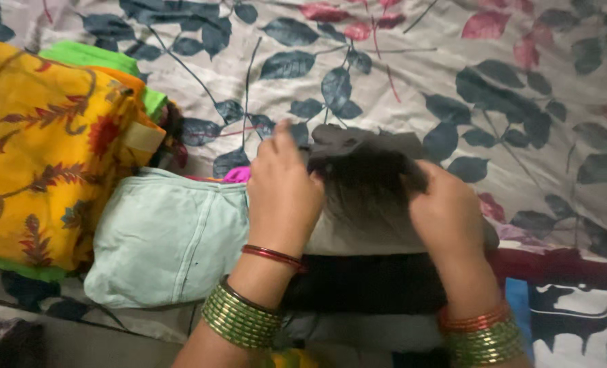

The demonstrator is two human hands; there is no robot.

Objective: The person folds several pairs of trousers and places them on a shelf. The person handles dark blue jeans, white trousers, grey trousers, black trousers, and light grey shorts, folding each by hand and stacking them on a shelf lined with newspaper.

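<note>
Bangled wrists lead in: left hand (283, 194) and right hand (446, 211) both have fingers pinched on a dark grey garment (365, 170) at twelve o'clock, on the bed. Looks soft, light, floppy; edges grip best.

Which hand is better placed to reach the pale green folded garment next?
Probably the left hand: it sits right beside the pale green folded garment, while the right hand grips the dark grey cloth farther away.

A bed under a leaf-printed bedsheet (412, 61) carries, left of the dark folded garment (368, 177), a pale green garment (167, 238) and yellow floral cloth (38, 157)
</note>
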